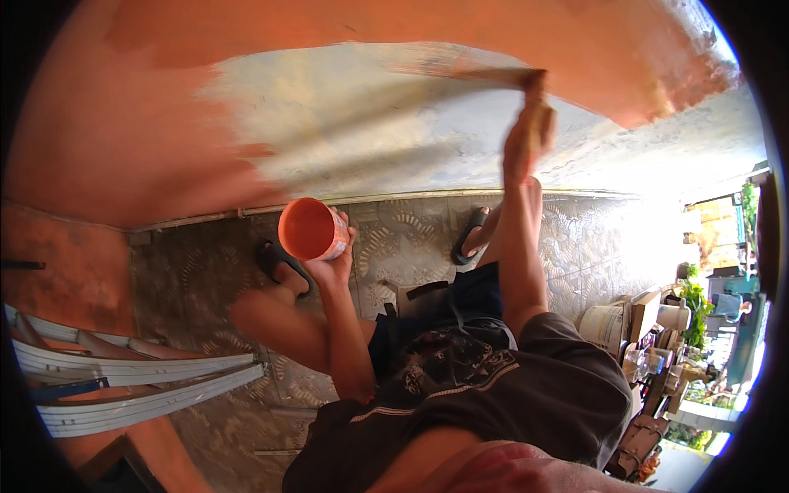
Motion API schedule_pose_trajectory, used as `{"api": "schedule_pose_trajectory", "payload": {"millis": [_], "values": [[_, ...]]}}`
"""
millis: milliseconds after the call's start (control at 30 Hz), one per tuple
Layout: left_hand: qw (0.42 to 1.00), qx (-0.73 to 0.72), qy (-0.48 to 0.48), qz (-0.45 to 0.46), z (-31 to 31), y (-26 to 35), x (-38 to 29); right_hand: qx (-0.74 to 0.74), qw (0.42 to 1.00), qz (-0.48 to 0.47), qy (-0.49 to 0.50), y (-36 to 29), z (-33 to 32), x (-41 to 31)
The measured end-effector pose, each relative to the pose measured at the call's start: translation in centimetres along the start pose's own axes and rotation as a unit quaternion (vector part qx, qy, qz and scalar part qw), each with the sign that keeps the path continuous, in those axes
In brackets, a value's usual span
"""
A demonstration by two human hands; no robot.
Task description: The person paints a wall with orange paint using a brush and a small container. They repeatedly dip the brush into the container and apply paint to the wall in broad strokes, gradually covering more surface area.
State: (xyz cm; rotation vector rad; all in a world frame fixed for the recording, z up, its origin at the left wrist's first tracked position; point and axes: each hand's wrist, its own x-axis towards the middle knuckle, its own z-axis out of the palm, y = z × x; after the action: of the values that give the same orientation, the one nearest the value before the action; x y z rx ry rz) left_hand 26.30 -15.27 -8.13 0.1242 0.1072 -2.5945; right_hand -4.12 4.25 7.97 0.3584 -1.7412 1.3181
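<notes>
My left hand [338, 256] is wrapped around an orange-stained plastic paint tub [309, 229], tilted so its orange inside faces me. My right hand [527, 138] grips a paintbrush [535, 79], blurred by motion, with its head at the wall. Orange paint [394, 21] covers the upper and left parts of the wall. Across the middle, a pale, patchy stretch of wall [345, 105] shows bare. Thin streaky strokes lie just left of the brush, along the lower edge of the orange.
A pipe [246, 212] runs along the wall's base above patterned floor tiles [400, 234]. At lower left, a metal ladder [142, 363] juts in. To the right stand a white bucket [601, 325], a brown bag [638, 445] and household clutter. My sandalled feet rest on the tiles.
</notes>
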Motion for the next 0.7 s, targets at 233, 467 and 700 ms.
{"api": "schedule_pose_trajectory", "payload": {"millis": [233, 467, 700], "values": [[0.999, 0.003, 0.042, 0.033, -0.7, 1.2, -0.5, 0.213, 0.857, -0.255, -0.395, -16.1, 11.9, -12.0], [0.999, -0.019, 0.031, 0.012, -1.0, 0.9, -0.1, 0.032, 0.955, 0.03, -0.294, -6.3, 6.0, -5.7], [1.0, -0.001, 0.002, -0.005, -0.4, -0.1, 0.1, 0.054, 0.978, 0.189, 0.07, -4.4, -2.8, 2.5]]}}
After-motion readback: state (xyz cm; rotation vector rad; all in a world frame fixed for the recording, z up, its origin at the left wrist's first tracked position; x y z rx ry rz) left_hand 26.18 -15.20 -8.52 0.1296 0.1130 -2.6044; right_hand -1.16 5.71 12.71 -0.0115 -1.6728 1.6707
